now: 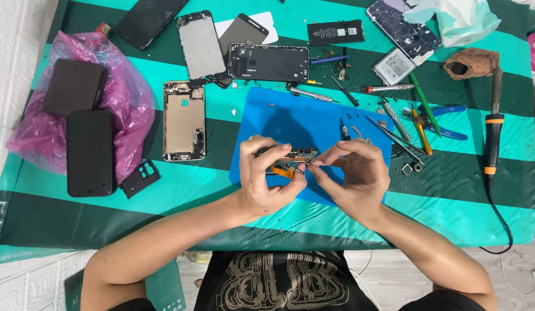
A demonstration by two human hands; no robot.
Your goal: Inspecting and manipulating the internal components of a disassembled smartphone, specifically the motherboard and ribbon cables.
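Note:
My left hand (pixel 267 181) grips a small phone circuit board (pixel 291 156) with an orange flex cable, held above the blue work mat (pixel 290 115). My right hand (pixel 354 173) pinches the board's right end with thumb and forefinger. Both hands meet over the mat's front edge. The board's underside is hidden by my fingers.
Gold phone frame (pixel 184 121), black phone back (pixel 268 62), screen panel (pixel 200 45) and batteries (pixel 335 32) lie behind the mat. Pink bag with dark phones (pixel 89 151) at left. Tweezers, screwdrivers, blue-handled pliers (pixel 446 122) and a soldering iron (pixel 493 133) at right.

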